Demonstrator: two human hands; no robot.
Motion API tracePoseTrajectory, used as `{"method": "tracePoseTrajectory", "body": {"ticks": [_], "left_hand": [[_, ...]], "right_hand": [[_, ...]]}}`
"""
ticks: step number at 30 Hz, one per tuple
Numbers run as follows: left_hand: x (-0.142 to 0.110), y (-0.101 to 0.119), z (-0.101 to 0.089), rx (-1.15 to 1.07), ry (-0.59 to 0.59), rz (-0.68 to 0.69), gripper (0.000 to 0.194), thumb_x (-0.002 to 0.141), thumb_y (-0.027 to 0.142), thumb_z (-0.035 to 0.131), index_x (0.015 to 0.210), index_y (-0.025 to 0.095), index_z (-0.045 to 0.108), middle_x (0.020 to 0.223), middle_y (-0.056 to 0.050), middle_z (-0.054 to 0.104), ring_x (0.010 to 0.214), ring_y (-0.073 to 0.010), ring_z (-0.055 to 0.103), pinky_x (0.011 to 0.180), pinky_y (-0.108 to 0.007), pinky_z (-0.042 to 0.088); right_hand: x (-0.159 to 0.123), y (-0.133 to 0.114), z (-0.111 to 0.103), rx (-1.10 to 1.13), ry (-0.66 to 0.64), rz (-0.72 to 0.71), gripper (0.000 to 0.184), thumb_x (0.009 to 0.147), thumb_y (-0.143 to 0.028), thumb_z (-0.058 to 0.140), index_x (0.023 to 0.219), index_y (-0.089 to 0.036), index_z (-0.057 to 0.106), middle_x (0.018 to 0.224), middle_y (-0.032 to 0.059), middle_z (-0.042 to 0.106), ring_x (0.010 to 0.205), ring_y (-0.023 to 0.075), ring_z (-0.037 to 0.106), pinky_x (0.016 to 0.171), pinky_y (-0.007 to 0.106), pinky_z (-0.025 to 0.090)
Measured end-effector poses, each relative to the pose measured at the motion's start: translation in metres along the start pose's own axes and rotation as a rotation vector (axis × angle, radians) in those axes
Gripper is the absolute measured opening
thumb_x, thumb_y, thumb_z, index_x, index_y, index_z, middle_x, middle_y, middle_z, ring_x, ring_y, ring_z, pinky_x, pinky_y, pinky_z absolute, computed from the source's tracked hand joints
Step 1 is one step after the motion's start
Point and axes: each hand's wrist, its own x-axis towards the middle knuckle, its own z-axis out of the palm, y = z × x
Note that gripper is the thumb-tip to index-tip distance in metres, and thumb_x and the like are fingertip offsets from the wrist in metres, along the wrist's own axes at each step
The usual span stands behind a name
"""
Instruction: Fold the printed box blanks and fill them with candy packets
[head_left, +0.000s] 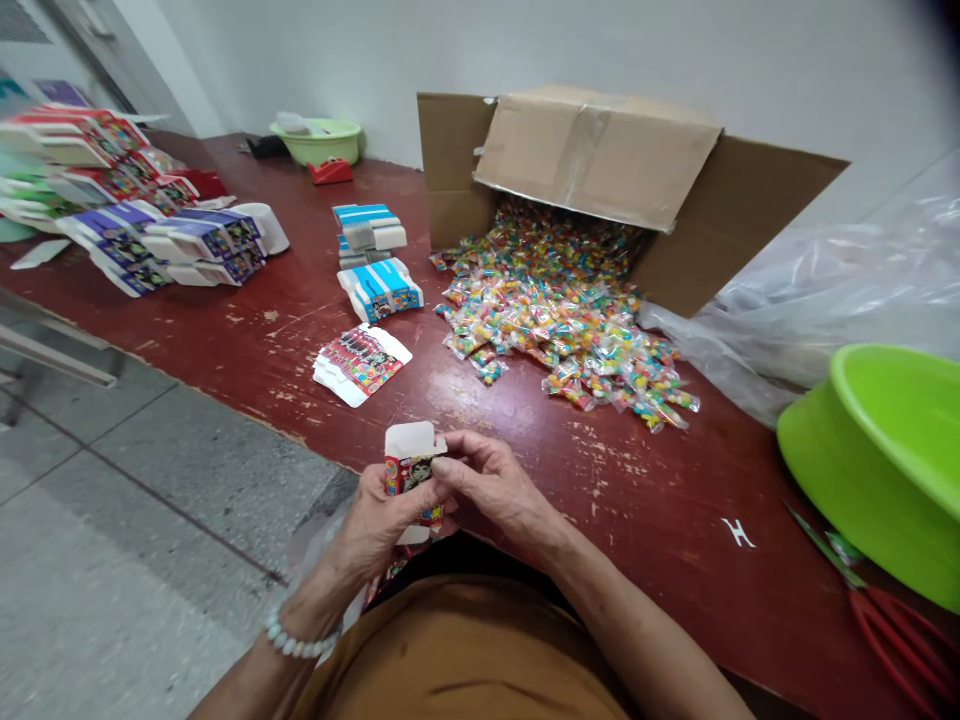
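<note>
Just below and left of frame centre, a small carton sits grasped in the left hand, its edge pinched by the right hand; squeezing too hard could crease it. Candy packets spread upper right.

At the table's near edge, a carton sits between the left hand and right hand. Flattened cartons lie farther left, bundled cartons beyond them. Candy packets spill nearward from a cardboard box. Far right, plastic sheeting lies behind a basin; scissors rest at the basin's near side.
</note>
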Motion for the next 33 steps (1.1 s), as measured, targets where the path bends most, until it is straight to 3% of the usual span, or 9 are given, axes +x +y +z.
{"method": "tracePoseTrajectory", "body": {"ticks": [3,6,8,10,13,16,21,26,33], "left_hand": [[0.005,-0.002,0.003,0.018,0.017,0.010,0.039,0.060,0.042,0.092,0.076,0.014,0.070,0.063,-0.001,0.071,0.053,-0.0164,0.065,0.050,-0.027,0.058],[0.007,-0.001,0.005,0.050,0.003,0.111,0.047,0.061,0.037,0.092,0.096,0.015,0.068,0.085,-0.005,0.077,0.074,-0.0200,0.073,0.067,-0.028,0.061],[0.004,0.001,0.007,0.032,0.070,0.210,0.063,0.062,0.035,0.091,0.114,0.020,0.058,0.101,-0.006,0.078,0.087,-0.0217,0.075,0.074,-0.029,0.062],[-0.001,0.003,0.009,0.026,0.176,0.305,0.073,0.066,0.034,0.089,0.124,0.025,0.047,0.102,-0.004,0.077,0.084,-0.0204,0.076,0.073,-0.030,0.062],[-0.008,0.004,0.011,0.086,0.223,0.357,0.070,0.073,0.030,0.085,0.130,0.027,0.046,0.104,-0.004,0.076,0.082,-0.0194,0.076,0.072,-0.029,0.062],[-0.007,0.005,0.009,0.129,0.215,0.346,0.056,0.074,0.031,0.083,0.124,0.025,0.059,0.110,-0.006,0.076,0.087,-0.0212,0.075,0.073,-0.029,0.062],[0.005,0.007,0.000,0.060,0.146,0.335,0.038,0.076,0.039,0.083,0.104,0.021,0.063,0.076,0.001,0.073,0.067,-0.0149,0.069,0.062,-0.023,0.057],[0.006,0.006,-0.001,-0.005,0.086,0.264,0.059,0.074,0.041,0.086,0.121,0.022,0.057,0.085,-0.001,0.077,0.076,-0.0167,0.073,0.070,-0.025,0.059],[-0.002,0.007,-0.002,0.041,0.045,0.274,0.036,0.078,0.042,0.082,0.103,0.020,0.067,0.092,-0.003,0.077,0.084,-0.0172,0.071,0.074,-0.024,0.056]], "right_hand": [[0.003,0.003,-0.002,-0.083,0.119,-0.023,0.033,0.079,-0.049,0.078,0.085,-0.018,0.066,0.065,-0.0041,0.059,0.048,0.0075,0.048,0.046,0.021,0.042],[0.009,0.003,-0.007,-0.159,0.252,-0.140,0.028,0.079,-0.043,0.076,0.080,-0.017,0.069,0.072,-0.0003,0.067,0.060,0.0107,0.058,0.059,0.024,0.050],[0.013,0.001,-0.012,-0.179,0.292,-0.185,0.026,0.078,-0.041,0.075,0.086,-0.016,0.071,0.079,0.0019,0.070,0.068,0.0125,0.061,0.067,0.026,0.052],[0.015,0.000,-0.014,-0.181,0.342,-0.187,0.031,0.076,-0.038,0.076,0.098,-0.017,0.070,0.077,-0.0003,0.068,0.068,0.0129,0.061,0.067,0.026,0.051],[0.014,0.003,-0.011,-0.166,0.413,-0.211,0.042,0.073,-0.032,0.078,0.111,-0.021,0.063,0.072,-0.0049,0.063,0.065,0.0123,0.058,0.064,0.025,0.048],[0.013,0.010,-0.007,-0.159,0.375,-0.248,0.030,0.077,-0.033,0.075,0.102,-0.021,0.065,0.073,-0.0043,0.062,0.063,0.0113,0.055,0.062,0.024,0.045],[0.013,0.020,-0.008,-0.103,0.320,-0.235,0.025,0.077,-0.037,0.076,0.092,-0.019,0.069,0.077,-0.0009,0.066,0.068,0.0127,0.057,0.068,0.027,0.047],[0.014,0.018,-0.011,-0.132,0.355,-0.240,0.036,0.076,-0.035,0.079,0.107,-0.020,0.067,0.082,-0.0011,0.067,0.070,0.0126,0.057,0.068,0.026,0.047],[0.010,0.015,-0.014,-0.145,0.301,-0.214,0.030,0.076,-0.041,0.081,0.092,-0.019,0.069,0.078,-0.0011,0.067,0.065,0.0117,0.055,0.064,0.025,0.046]]}}
